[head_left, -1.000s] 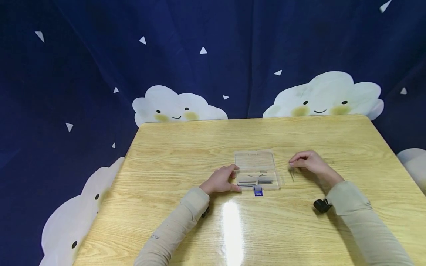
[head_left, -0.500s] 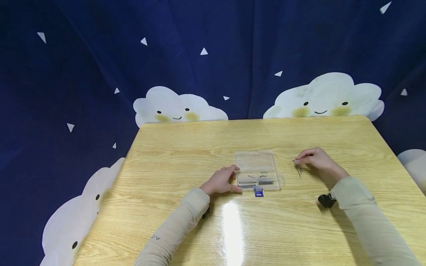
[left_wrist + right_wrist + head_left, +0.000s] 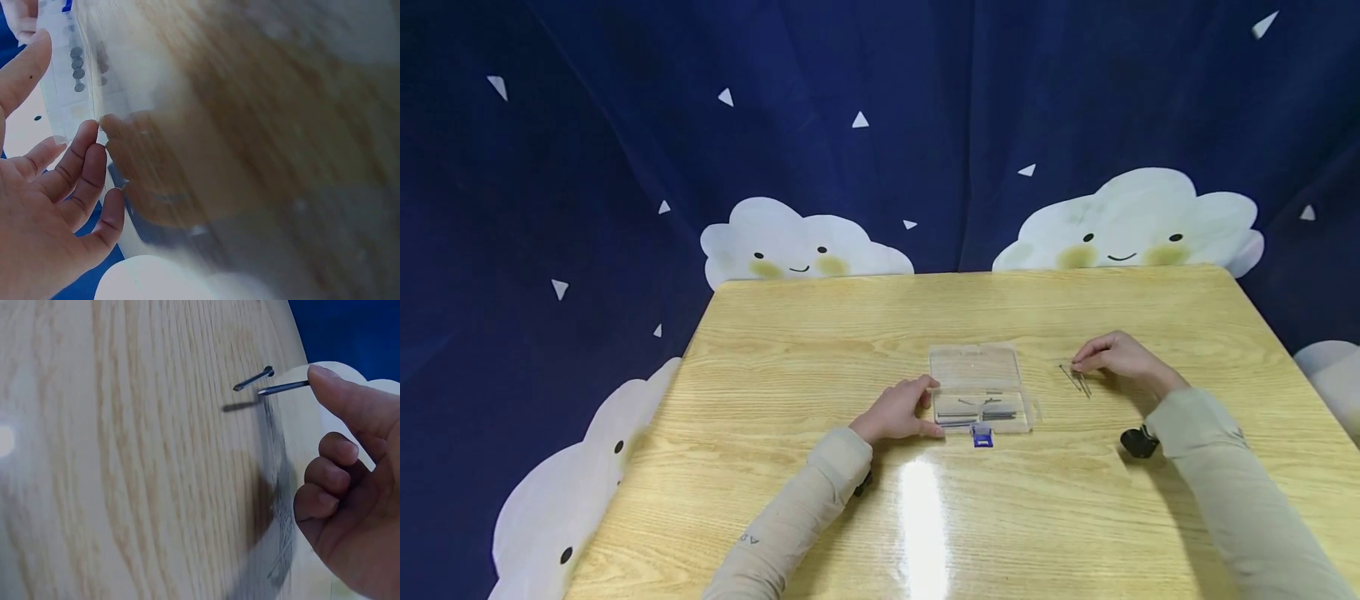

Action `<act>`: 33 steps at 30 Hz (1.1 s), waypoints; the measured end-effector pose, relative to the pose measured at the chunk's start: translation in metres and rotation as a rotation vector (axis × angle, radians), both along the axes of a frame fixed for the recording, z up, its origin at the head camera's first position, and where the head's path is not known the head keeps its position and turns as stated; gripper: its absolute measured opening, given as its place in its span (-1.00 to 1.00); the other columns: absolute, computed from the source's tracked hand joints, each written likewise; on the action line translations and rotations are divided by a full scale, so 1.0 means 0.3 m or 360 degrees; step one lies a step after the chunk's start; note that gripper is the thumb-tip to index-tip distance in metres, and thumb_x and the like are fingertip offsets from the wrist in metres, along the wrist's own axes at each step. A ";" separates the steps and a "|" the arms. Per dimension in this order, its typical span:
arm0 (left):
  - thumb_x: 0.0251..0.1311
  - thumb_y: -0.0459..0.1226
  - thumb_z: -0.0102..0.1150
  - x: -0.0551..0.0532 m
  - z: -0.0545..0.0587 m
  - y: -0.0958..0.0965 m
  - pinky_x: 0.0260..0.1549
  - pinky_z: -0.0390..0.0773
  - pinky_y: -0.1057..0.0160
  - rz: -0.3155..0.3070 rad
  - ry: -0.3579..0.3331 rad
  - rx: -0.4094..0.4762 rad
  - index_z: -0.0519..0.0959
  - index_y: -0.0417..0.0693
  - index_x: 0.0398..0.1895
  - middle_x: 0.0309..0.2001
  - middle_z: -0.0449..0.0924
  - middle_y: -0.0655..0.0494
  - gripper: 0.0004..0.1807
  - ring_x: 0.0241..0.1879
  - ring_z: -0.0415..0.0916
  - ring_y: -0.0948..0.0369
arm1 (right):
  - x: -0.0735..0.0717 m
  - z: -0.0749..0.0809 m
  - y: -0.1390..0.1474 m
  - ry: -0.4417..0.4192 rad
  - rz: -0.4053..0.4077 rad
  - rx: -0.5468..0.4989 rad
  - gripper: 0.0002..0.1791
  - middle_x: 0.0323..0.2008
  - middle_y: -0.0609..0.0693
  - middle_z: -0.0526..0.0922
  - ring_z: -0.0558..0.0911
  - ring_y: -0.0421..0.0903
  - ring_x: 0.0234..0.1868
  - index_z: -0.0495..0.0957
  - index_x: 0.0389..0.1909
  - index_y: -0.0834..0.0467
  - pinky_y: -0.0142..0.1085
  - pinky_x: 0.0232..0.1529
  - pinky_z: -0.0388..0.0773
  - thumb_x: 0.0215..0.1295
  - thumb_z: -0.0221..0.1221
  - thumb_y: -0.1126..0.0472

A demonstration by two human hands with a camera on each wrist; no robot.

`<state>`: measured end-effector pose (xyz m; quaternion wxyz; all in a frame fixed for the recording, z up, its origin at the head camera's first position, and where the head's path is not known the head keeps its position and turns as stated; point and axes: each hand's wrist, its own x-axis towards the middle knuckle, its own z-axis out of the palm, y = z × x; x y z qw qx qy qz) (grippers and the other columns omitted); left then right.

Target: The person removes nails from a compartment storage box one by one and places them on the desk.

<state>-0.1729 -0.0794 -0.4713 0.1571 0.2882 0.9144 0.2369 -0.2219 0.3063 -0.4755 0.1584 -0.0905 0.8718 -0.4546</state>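
A clear plastic box [image 3: 974, 365] lies with its lid folded back, several metal nails [image 3: 998, 414] in its base and a blue latch [image 3: 982, 437] at its front. My left hand [image 3: 898, 408] holds the box at its left end, thumb at the front corner and index finger near the hinge. To the right of the box, my right hand [image 3: 1122, 356] pinches a nail [image 3: 284, 387] between thumb and index finger, its point showing. Another nail [image 3: 253, 379] with a round head lies on the wood beside it. The other right fingers [image 3: 330, 478] are curled in.
The wooden table [image 3: 820, 333] runs back to a dark blue curtain [image 3: 820, 125] printed with white clouds [image 3: 1126, 221]. A bright glare streak [image 3: 923, 529] lies in front of the box. A small black wrist camera [image 3: 1139, 443] sits under the right wrist.
My right hand has moved a little to the right, away from the box, and one nail now lies apart from its fingertips. The left hand and the box stay in place.
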 end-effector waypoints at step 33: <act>-0.11 0.05 0.35 -0.001 -0.004 0.002 -0.31 0.29 0.33 0.0005 0.0012 -0.0023 0.31 -0.08 0.17 -0.30 0.42 0.22 -0.22 -0.38 0.29 0.29 | 0.000 -0.044 -0.005 -0.0030 -0.0191 -0.0076 -0.54 -0.38 -0.18 0.61 0.38 -0.28 -0.57 0.46 -0.03 0.46 -0.36 -0.54 0.37 0.20 0.19 0.17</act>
